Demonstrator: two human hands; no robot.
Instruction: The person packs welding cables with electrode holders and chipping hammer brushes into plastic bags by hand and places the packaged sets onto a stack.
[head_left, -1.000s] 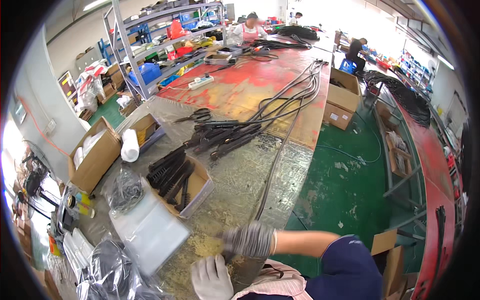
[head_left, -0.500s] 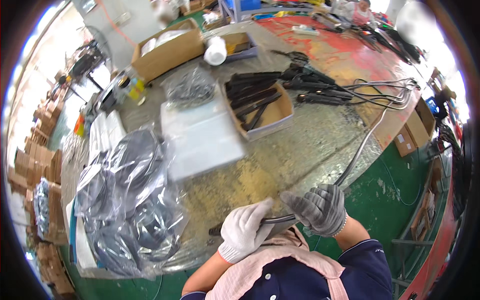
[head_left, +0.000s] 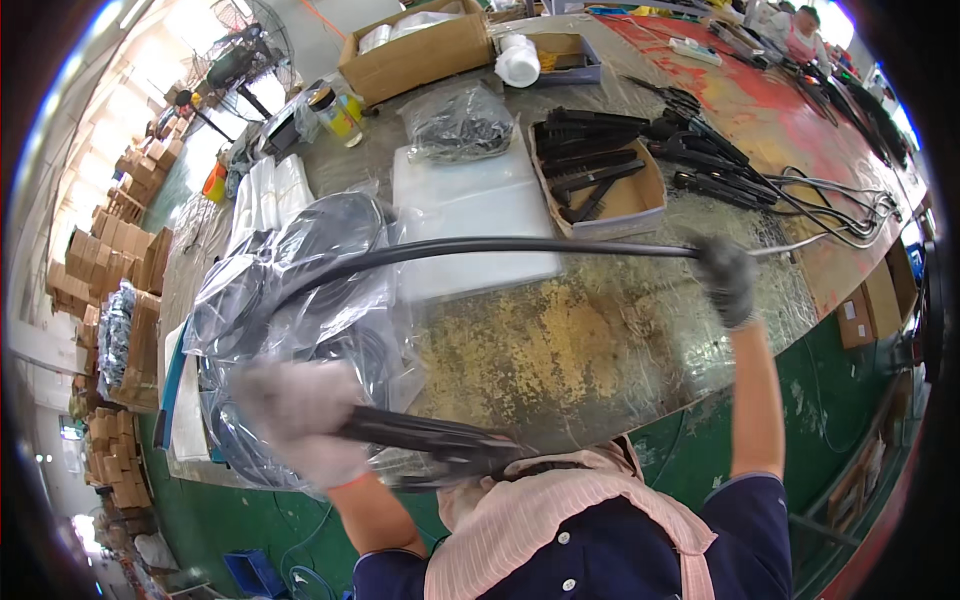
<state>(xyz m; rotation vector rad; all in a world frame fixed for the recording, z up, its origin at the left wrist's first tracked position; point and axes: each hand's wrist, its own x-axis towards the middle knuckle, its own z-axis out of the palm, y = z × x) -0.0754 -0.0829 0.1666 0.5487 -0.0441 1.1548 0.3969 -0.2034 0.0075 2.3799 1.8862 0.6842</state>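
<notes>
A long black cable (head_left: 520,246) arches over the table between my two gloved hands. My left hand (head_left: 305,405), in a white glove and smeared by motion, is closed on its left end in front of the plastic bags. From that fist a dark elongated piece (head_left: 430,437) reaches right toward the apron; blur hides its exact kind. My right hand (head_left: 727,282), in a grey glove, is wrapped round the cable at the right. A thinner grey cord (head_left: 790,245) leads on from there to a tangle of cords (head_left: 850,205).
Clear bags with dark coiled contents (head_left: 300,260) lie at left beside flat plastic sheets (head_left: 480,220). Behind are an open carton of black handled tools (head_left: 595,170), more black tools (head_left: 705,150), a large carton (head_left: 415,50) and a white roll (head_left: 517,60). A co-worker (head_left: 800,35) sits far right.
My hands were close together near the apron. The left has swung left and the right has moved up and right, drawing the cable out across the table. The head view has shifted too.
</notes>
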